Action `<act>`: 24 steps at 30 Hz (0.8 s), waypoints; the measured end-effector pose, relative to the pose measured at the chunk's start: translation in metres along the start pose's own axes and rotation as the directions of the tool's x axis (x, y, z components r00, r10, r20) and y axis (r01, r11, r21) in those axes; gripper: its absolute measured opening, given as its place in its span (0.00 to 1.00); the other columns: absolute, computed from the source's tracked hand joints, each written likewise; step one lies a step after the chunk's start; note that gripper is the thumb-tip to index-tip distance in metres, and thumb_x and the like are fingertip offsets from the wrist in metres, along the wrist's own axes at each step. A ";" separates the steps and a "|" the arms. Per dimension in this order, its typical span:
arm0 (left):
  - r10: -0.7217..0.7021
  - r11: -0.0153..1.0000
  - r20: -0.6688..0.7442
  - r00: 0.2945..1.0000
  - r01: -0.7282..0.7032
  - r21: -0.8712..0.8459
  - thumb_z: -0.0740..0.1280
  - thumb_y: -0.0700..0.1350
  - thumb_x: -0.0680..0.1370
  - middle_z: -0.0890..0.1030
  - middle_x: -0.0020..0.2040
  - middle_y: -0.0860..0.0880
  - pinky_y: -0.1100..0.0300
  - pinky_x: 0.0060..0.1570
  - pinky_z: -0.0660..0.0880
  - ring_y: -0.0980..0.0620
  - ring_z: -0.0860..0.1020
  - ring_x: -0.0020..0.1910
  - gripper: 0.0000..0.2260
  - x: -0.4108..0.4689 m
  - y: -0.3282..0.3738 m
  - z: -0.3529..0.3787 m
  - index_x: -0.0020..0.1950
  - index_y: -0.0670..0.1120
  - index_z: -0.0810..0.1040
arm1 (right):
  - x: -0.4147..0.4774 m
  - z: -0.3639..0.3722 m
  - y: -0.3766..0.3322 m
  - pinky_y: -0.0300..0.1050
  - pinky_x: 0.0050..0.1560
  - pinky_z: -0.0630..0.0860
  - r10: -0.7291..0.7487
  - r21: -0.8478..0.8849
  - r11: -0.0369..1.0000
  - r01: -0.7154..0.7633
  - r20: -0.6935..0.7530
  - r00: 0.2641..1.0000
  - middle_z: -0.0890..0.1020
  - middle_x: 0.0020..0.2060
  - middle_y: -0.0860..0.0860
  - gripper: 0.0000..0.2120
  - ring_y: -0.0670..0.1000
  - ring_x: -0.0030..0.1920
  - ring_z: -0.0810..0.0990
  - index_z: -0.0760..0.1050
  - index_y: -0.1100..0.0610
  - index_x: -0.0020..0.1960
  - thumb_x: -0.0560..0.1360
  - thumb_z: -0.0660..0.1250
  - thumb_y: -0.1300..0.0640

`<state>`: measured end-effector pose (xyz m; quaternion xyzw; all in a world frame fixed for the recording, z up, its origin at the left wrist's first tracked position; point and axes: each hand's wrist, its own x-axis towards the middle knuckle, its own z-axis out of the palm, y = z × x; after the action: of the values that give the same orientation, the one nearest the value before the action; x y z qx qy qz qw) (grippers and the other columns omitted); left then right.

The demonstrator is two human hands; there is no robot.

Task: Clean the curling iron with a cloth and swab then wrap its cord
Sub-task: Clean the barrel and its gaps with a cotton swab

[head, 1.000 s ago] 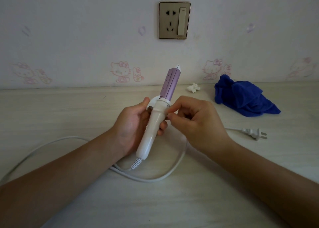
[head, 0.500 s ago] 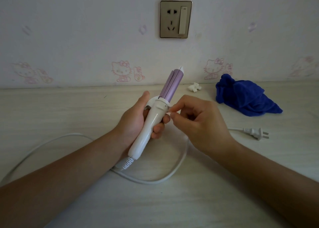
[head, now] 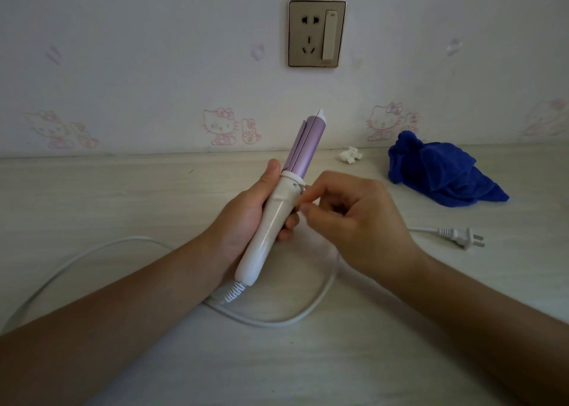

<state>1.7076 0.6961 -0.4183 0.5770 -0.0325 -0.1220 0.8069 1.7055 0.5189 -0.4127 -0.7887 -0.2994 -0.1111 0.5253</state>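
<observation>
Against the far wall, a pale wood-grain tabletop (head: 123,196) runs the full width of view; wallpaper with pink cartoon cats, one socket plate (head: 317,33) mounted above centre. Lighting dim.

Curling iron (head: 278,211) held above the tabletop at centre. Long axis tilted: lilac barrel points up and away toward the wall, leaning slightly right; white handle end points down toward the near left. Left hand (head: 246,218) wrapped around the handle, thumb up by the white collar. Right hand (head: 354,218) curled, fingertips pinched together at the handle's right side just below the collar; whether anything is in the pinch cannot be told.

Cord (head: 308,310) leaves the handle base, loops on the tabletop beneath both hands. Plug (head: 458,236) lies at right. Blue cloth (head: 437,171) bunched at far right; small white wad (head: 349,155) just left of it, near the wall.
</observation>
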 end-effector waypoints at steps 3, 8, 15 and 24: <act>-0.009 1.000 0.004 1.000 0.009 -0.028 0.56 0.64 0.82 0.78 0.34 0.48 0.62 0.27 0.74 0.53 0.76 0.28 0.27 0.001 0.000 0.000 0.45 0.47 0.87 | -0.003 -0.001 0.001 0.44 0.31 0.70 0.031 0.015 0.999 -0.032 0.037 0.999 0.79 0.26 0.49 0.08 0.47 0.25 0.70 0.83 0.52 0.44 0.77 0.72 0.64; -0.059 0.994 0.001 0.998 0.058 -0.093 0.56 0.64 0.82 0.78 0.42 0.44 0.55 0.46 0.74 0.47 0.75 0.42 0.29 0.002 0.000 -0.002 0.53 0.40 0.83 | -0.011 0.012 -0.003 0.48 0.34 0.73 -0.025 -0.019 0.999 0.028 0.153 0.988 0.76 0.27 0.51 0.04 0.49 0.27 0.72 0.84 0.55 0.45 0.76 0.72 0.63; -0.105 0.976 0.017 0.994 0.106 -0.188 0.57 0.64 0.81 0.76 0.36 0.48 0.63 0.27 0.72 0.55 0.73 0.26 0.30 0.003 0.002 -0.004 0.59 0.37 0.78 | -0.018 0.018 -0.011 0.52 0.35 0.76 -0.055 -0.037 0.997 0.067 0.276 0.960 0.78 0.30 0.48 0.04 0.51 0.30 0.76 0.84 0.54 0.45 0.75 0.72 0.62; -0.079 0.984 -0.013 0.997 0.076 -0.158 0.57 0.62 0.83 0.75 0.36 0.47 0.58 0.33 0.68 0.51 0.70 0.32 0.28 0.001 0.003 -0.002 0.59 0.37 0.78 | -0.016 0.015 -0.012 0.54 0.36 0.75 -0.038 -0.070 0.996 0.051 0.181 0.983 0.77 0.28 0.50 0.05 0.52 0.29 0.74 0.84 0.56 0.44 0.74 0.73 0.64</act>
<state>1.7096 0.6982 -0.4164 0.5133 0.0077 -0.1499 0.8450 1.6839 0.5301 -0.4175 -0.8077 -0.3586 -0.0626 0.4637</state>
